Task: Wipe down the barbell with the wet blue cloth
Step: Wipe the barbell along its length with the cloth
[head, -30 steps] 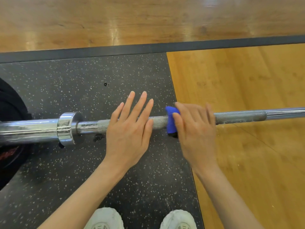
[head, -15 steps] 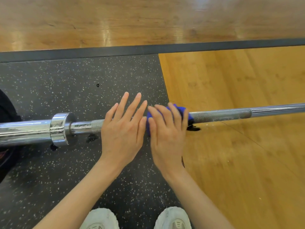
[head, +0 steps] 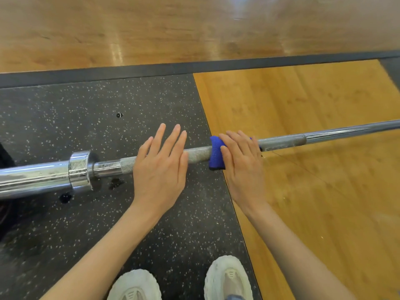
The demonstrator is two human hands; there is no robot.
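The barbell [head: 199, 154] crosses mid-frame. The left hand [head: 160, 169] lies on it flat, fingers straight. Just to its right, the right hand [head: 242, 167] curls over the blue cloth [head: 216, 156] wrapped around the bar.

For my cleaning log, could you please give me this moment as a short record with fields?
barbell: lies across the speckled rubber mat and wooden floor
blue cloth: draped over the knurled shaft, just past the mat's edge
left hand: flat on the shaft, fingers straight
right hand: on the cloth, fingers over the bar
collar: chrome, left of the left hand
dark spots: on the mat under the bar
shoes: pale, at bottom edge
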